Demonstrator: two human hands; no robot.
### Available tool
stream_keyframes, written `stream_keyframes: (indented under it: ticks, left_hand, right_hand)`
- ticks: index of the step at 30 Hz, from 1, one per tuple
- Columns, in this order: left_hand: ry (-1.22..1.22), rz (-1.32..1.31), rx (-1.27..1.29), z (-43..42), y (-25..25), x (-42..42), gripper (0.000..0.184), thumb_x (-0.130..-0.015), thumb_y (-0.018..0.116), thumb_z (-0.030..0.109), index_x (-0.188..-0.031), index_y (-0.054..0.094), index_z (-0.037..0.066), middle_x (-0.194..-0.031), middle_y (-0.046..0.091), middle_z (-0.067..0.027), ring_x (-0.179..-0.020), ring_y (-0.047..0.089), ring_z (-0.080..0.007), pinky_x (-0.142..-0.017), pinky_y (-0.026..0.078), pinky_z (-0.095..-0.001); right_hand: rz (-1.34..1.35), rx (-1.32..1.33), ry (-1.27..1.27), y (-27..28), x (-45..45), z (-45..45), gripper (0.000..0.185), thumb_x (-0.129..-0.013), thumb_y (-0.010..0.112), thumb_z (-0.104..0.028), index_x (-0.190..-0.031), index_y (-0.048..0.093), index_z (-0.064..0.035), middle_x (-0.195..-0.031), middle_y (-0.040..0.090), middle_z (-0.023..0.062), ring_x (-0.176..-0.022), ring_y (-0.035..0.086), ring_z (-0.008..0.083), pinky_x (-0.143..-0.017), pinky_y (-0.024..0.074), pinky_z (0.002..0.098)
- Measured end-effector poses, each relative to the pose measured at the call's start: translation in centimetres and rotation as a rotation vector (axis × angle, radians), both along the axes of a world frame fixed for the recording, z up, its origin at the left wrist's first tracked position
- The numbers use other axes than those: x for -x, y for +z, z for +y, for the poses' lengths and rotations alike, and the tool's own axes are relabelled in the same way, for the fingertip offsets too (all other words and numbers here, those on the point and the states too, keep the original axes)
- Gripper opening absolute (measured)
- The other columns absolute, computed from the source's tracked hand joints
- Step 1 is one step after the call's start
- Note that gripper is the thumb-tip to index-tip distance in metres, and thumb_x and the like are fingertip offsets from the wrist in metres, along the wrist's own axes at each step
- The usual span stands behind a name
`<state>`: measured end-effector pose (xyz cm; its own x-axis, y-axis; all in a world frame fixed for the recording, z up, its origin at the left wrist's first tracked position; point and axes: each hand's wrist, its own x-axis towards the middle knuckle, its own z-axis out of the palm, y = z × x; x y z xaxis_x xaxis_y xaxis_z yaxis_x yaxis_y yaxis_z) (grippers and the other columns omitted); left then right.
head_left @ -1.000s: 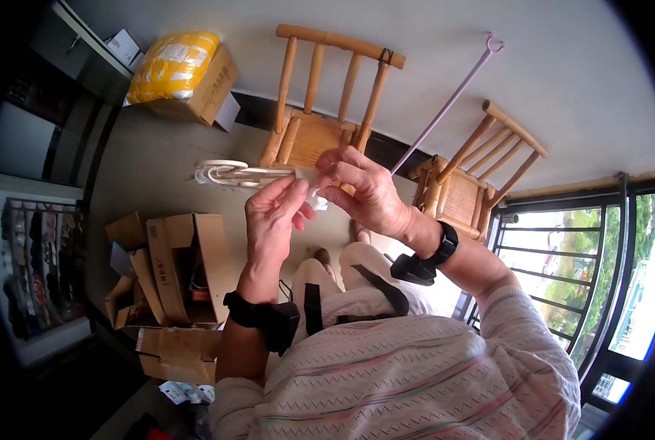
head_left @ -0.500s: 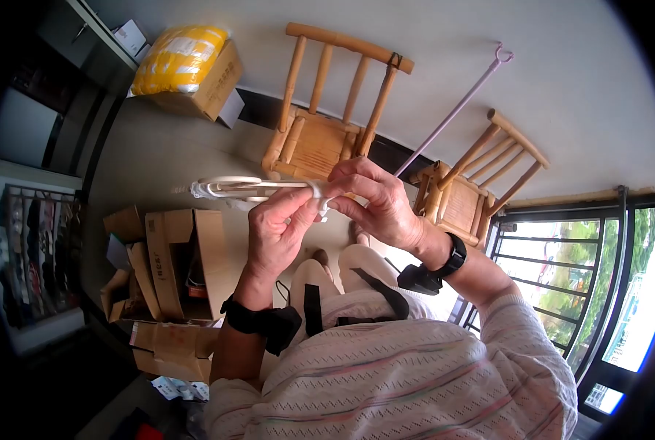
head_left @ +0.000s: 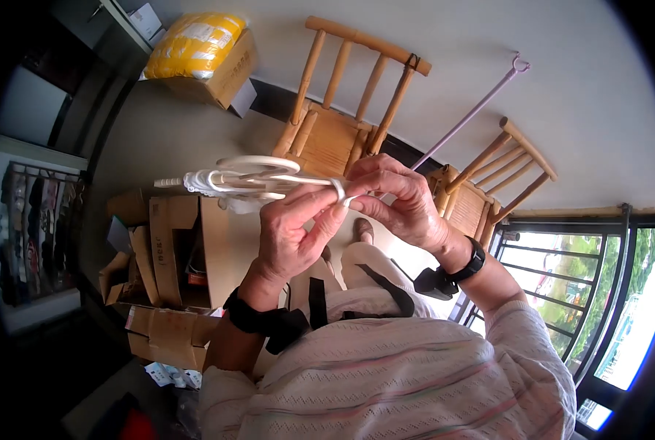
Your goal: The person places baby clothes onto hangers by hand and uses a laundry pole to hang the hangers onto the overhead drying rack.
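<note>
Held out in front of my body is a cream-white looped item (head_left: 258, 165) with rounded, rigid-looking hoops and a ribbed tip pointing left; its exact kind cannot be made out. White stringy material is wrapped around its left part. My left hand (head_left: 294, 231) is closed around its right end, thumb and fingers pinching there. A thin white strip (head_left: 339, 191) loops over that end beside the fingertips. My right hand (head_left: 404, 202) pinches the strip's loose end between thumb and forefinger, right against the left hand. Part of the strip is hidden by the fingers.
A bamboo chair (head_left: 335, 139) stands ahead, and a smaller bamboo chair (head_left: 470, 205) is at right. Between them a purple pole (head_left: 466, 117) leans on the wall. Open cardboard boxes (head_left: 177, 249) lie at left. Farther back, a yellow package (head_left: 199, 44) rests on a carton (head_left: 232, 73).
The looped item has turned, so its hoops show wider and its ribbed tip reaches farther left. Both hands have shifted slightly right, and the white strip is now drawn out between them.
</note>
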<state>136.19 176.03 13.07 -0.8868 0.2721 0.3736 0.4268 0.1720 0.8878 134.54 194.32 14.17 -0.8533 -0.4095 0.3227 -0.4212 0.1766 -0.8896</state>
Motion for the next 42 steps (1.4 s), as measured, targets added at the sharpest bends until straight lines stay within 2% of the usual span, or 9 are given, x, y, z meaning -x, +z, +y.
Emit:
stream_keyframes:
  ticks: [6, 10, 16, 23, 27, 31, 36, 38, 42]
  left_hand:
    - [0.008, 0.106, -0.072, 0.5, 0.0, 0.7, 0.011, -0.083, 0.059, 0.004, -0.090, 0.062, -0.003, -0.081, 0.061, -0.0084, -0.066, 0.059, -0.0146, -0.058, 0.046, -0.0242]
    - [0.055, 0.119, -0.006, 1.0, -0.3, 1.4, 0.011, -0.081, 0.060, 0.003, -0.090, 0.062, -0.003, -0.081, 0.061, -0.0094, -0.068, 0.059, -0.0158, -0.059, 0.046, -0.0240]
    - [0.119, 0.080, 0.088, -0.7, 0.6, 0.7, 0.014, -0.078, 0.061, 0.000, -0.093, 0.061, -0.002, -0.088, 0.061, -0.0086, -0.070, 0.059, -0.0137, -0.060, 0.046, -0.0224]
    - [0.292, 0.219, 0.551, -8.5, 3.0, 2.4, 0.035, -0.067, 0.068, 0.003, -0.102, 0.060, 0.003, -0.103, 0.059, -0.0090, -0.097, 0.056, -0.0244, -0.084, 0.042, -0.0305]
    - [0.093, -0.117, 0.431, -9.7, 1.1, 5.0, 0.031, -0.069, 0.069, 0.004, -0.099, 0.061, 0.000, -0.092, 0.061, -0.0095, -0.079, 0.060, -0.0185, -0.072, 0.046, -0.0274]
    - [0.070, -0.094, 0.318, -10.4, 1.7, 5.9, 0.026, -0.071, 0.069, 0.001, -0.095, 0.060, -0.002, -0.080, 0.057, -0.0055, -0.070, 0.055, -0.0107, -0.064, 0.045, -0.0229]
    - [0.086, 0.105, 0.395, -10.0, 3.4, 6.6, 0.018, -0.072, 0.067, 0.000, -0.087, 0.057, -0.003, -0.082, 0.059, -0.0052, -0.068, 0.055, -0.0093, -0.062, 0.045, -0.0225]
    - [0.120, -0.199, 0.381, -9.8, 4.8, 6.3, 0.017, -0.073, 0.066, 0.001, -0.087, 0.057, -0.003, -0.079, 0.061, -0.0049, -0.070, 0.055, -0.0078, -0.065, 0.046, -0.0229]
    - [0.072, -0.096, 0.458, -9.7, 7.0, 6.6, 0.021, -0.075, 0.064, 0.002, -0.095, 0.058, -0.004, -0.078, 0.061, -0.0048, -0.071, 0.054, -0.0060, -0.065, 0.045, -0.0214]
  right_hand:
    - [-0.147, 0.087, 0.047, -0.4, 0.2, 0.2, 0.015, -0.077, 0.066, -0.005, -0.092, 0.061, -0.0061, -0.100, 0.053, 0.0050, -0.091, 0.054, 0.0138, -0.078, 0.0476, 0.0247]
    - [-0.394, 0.150, -0.023, -0.5, 0.5, 0.6, 0.037, -0.078, 0.066, -0.006, -0.111, 0.050, -0.0034, -0.098, 0.053, 0.0026, -0.089, 0.053, 0.0092, -0.077, 0.0472, 0.0225]
    - [-0.261, 0.023, -0.116, -1.8, 1.9, 2.0, 0.038, -0.074, 0.072, -0.013, -0.106, 0.055, -0.0041, -0.090, 0.057, 0.0024, -0.080, 0.055, 0.0087, -0.073, 0.0475, 0.0224]
    - [-0.219, -0.135, -0.116, -1.0, 2.4, 3.8, 0.039, -0.074, 0.072, -0.019, -0.106, 0.057, -0.0047, -0.089, 0.058, 0.0049, -0.081, 0.057, 0.0117, -0.075, 0.0490, 0.0252]
    - [-0.216, -0.125, -0.055, 0.2, 3.2, 3.8, 0.040, -0.072, 0.073, -0.020, -0.106, 0.057, -0.0042, -0.090, 0.057, 0.0059, -0.089, 0.057, 0.0149, -0.079, 0.0500, 0.0285]
    - [-0.032, -0.337, 0.005, 1.2, 4.8, 3.9, 0.029, -0.073, 0.071, -0.010, -0.098, 0.059, -0.0024, -0.088, 0.059, 0.0052, -0.087, 0.060, 0.0175, -0.078, 0.0507, 0.0283]
    - [0.151, -0.530, -0.061, 2.2, 6.7, 3.8, 0.025, -0.076, 0.067, -0.011, -0.099, 0.061, -0.0030, -0.090, 0.060, 0.0093, -0.086, 0.062, 0.0225, -0.077, 0.0526, 0.0299]
    - [0.149, -0.452, -0.076, 2.5, 7.4, 3.7, 0.025, -0.076, 0.067, -0.011, -0.099, 0.061, -0.0031, -0.091, 0.061, 0.0098, -0.086, 0.062, 0.0222, -0.077, 0.0527, 0.0296]
    - [0.177, -0.369, -0.155, 3.1, 8.6, 3.5, 0.023, -0.075, 0.068, -0.010, -0.096, 0.062, -0.0032, -0.086, 0.063, 0.0092, -0.084, 0.062, 0.0203, -0.076, 0.0504, 0.0288]
